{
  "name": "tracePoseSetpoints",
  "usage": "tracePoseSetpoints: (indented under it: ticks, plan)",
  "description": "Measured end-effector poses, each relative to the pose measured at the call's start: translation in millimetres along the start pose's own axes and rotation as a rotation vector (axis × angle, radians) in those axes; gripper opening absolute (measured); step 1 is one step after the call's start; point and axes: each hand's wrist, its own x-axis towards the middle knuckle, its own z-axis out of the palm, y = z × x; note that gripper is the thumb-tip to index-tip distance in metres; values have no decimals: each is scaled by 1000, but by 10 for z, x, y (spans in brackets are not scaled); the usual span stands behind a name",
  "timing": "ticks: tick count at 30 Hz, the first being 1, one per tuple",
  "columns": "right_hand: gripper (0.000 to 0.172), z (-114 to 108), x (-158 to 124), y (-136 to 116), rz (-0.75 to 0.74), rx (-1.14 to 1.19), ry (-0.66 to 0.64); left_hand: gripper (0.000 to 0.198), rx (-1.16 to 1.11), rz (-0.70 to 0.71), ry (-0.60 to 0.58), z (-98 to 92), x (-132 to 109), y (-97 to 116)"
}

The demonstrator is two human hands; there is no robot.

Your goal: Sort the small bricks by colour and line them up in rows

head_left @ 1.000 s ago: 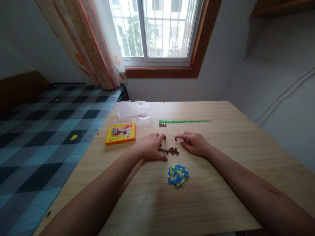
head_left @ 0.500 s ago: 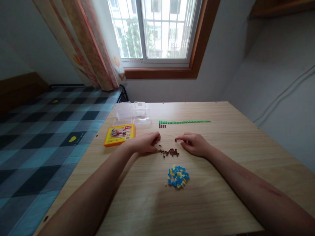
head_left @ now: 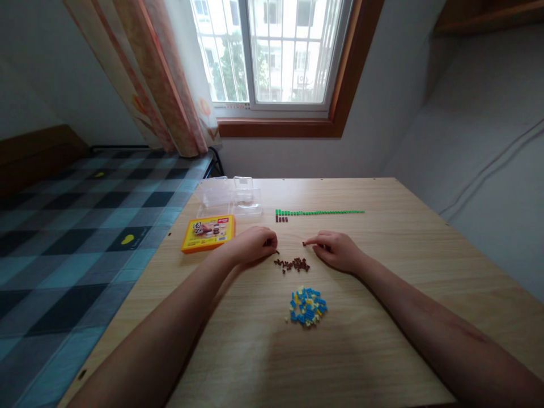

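The step in hand looks like sorting small brown pieces out of a loose brown pile (head_left: 300,264) on the bench (head_left: 374,345). The left hand (head_left: 256,242) is nearly closed, fingers curled, with a brown stick (head_left: 277,252) at its fingertips—whether it is gripped, I cannot tell. The right hand (head_left: 337,249) reaches its index finger to a brown bit (head_left: 304,243), the other fingers loosely bent and no pinch showing. The next move seems to call for a light, exact fingertip hold, since the pieces are tiny.

Farther off, a green row (head_left: 314,213) runs across, with a short brown row (head_left: 282,219) below its left end. A blue-and-yellow pile (head_left: 309,306) lies nearer the person. The yellow box (head_left: 209,233) sits beside the left wrist—a possible snag—and clear plastic cases (head_left: 215,195) stand behind it.
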Motion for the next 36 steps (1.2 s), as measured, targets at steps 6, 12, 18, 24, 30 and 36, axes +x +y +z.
tracePoseSetpoints:
  ticks: [6,12,18,24,30,36]
  plan:
    - [30,6,8,-19,10,-35,0,9,54,-147,192,137,41,62]
    - [32,5,31,-52,25,-51,1,15,-19,-224,242,209,51,96]
    - [30,18,32,-37,28,-44,23,22,-259,-233,220,120,40,-47]
    - [28,27,25,-22,2,-79,22,16,-248,-214,217,112,52,-139]
    - [30,45,36,-47,-12,-140,16,15,-77,-119,218,173,74,-83]
    - [37,74,68,-90,-57,-112,3,16,0,-111,228,202,68,52]
